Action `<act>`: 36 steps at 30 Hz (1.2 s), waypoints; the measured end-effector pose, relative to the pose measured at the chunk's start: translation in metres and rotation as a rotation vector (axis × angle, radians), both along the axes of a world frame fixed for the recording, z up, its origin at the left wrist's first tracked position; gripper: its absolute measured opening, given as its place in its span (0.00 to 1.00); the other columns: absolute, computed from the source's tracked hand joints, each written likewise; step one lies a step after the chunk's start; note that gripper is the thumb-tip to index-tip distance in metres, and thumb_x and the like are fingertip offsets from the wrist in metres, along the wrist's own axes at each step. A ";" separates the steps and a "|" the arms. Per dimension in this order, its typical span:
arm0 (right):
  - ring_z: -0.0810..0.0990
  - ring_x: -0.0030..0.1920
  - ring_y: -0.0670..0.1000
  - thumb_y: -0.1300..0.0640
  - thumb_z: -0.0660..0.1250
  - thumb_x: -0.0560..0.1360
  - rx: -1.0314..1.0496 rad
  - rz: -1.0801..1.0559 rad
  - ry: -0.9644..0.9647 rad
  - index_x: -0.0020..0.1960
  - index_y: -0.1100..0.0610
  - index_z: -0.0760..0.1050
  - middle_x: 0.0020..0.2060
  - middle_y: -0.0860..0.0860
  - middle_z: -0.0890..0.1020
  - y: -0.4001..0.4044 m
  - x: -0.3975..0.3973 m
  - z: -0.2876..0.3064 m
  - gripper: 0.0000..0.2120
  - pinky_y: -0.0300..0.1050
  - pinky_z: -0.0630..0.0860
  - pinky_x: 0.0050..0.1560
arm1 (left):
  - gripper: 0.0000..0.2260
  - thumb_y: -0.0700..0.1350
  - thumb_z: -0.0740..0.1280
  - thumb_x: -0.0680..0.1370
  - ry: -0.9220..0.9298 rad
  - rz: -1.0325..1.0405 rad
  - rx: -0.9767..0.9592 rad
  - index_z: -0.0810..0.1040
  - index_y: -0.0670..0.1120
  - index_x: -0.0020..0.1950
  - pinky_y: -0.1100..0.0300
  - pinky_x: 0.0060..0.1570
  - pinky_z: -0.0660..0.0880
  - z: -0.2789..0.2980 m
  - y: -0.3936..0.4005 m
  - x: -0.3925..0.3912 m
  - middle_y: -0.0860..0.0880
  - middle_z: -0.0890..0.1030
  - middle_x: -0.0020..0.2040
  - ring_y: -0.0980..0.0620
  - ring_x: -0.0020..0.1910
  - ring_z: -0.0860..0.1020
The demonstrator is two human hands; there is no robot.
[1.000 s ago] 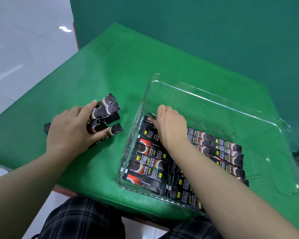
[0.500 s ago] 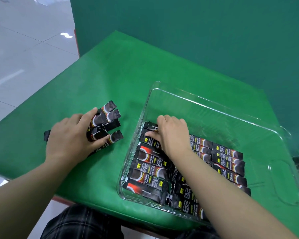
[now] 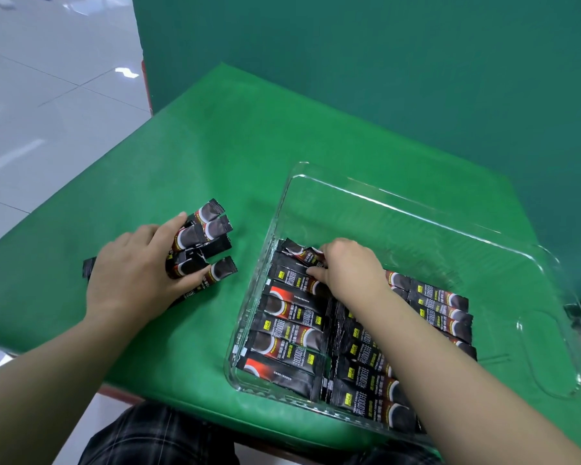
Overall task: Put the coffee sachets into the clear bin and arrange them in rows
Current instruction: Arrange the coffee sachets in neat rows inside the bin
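Pinching, right hand (image 3: 348, 266): fingers curled on a coffee sachet (image 3: 302, 255) at the far end of the left row.
Left hand (image 3: 138, 270): fingers curled round a sachet bundle (image 3: 208, 236) — resting on the green table (image 3: 235, 156).
Clear bin (image 3: 450, 223): three rows of sachets (image 3: 292, 333) lay flat inside — right of the bundle.

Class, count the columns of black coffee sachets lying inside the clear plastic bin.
3: left column along the bin's left wall, middle column partly under the right forearm, right column. Some sachets are hidden.
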State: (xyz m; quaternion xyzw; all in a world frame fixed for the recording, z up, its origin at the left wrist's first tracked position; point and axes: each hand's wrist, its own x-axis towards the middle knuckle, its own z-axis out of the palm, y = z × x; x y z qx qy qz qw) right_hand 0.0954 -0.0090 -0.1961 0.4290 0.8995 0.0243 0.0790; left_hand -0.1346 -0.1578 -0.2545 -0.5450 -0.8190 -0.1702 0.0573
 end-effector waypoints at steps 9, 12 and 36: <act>0.76 0.42 0.58 0.54 0.63 0.76 0.011 0.049 0.036 0.39 0.58 0.68 0.37 0.53 0.70 0.002 -0.003 0.000 0.10 0.45 0.66 0.40 | 0.41 0.73 0.54 0.67 0.002 0.005 -0.005 0.72 0.47 0.69 0.51 0.38 0.73 -0.001 0.000 -0.001 0.41 0.81 0.48 0.39 0.41 0.78; 0.77 0.46 0.57 0.57 0.60 0.77 0.102 0.142 0.016 0.46 0.57 0.75 0.42 0.54 0.75 0.000 -0.003 0.000 0.07 0.45 0.64 0.42 | 0.40 0.73 0.55 0.67 0.003 0.008 -0.003 0.72 0.47 0.69 0.51 0.38 0.73 -0.001 0.000 -0.001 0.41 0.81 0.48 0.39 0.41 0.78; 0.74 0.55 0.54 0.38 0.61 0.74 0.021 0.120 0.089 0.63 0.57 0.67 0.54 0.52 0.76 -0.013 -0.009 0.000 0.26 0.47 0.68 0.51 | 0.45 0.78 0.44 0.69 -0.008 0.009 0.047 0.72 0.47 0.69 0.52 0.38 0.73 -0.001 0.000 0.000 0.41 0.80 0.48 0.40 0.41 0.78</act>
